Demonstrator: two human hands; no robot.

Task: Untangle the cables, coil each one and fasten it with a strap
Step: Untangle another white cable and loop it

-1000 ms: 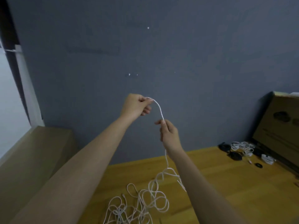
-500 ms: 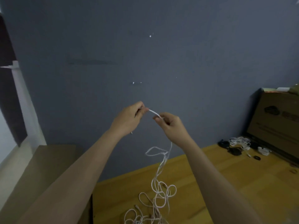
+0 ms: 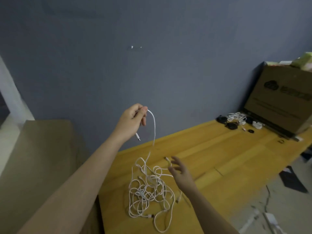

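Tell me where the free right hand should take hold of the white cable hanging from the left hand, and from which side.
Probably pinch the white cable on its free hanging stretch, just above the tangle. It runs nearly straight and alone there. Bring the right hand in from the right, already its side.

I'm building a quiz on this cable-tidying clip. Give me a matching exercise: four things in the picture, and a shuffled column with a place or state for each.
Things:
1. left hand
2. right hand
3. tangled white cables
4. cardboard box

Places or states:
A. heaped on the wooden table
B. fingers spread, holding nothing
C. raised, gripping one cable near its plug
D. at the table's far right, by the wall

Pairs: 1-C, 2-B, 3-A, 4-D
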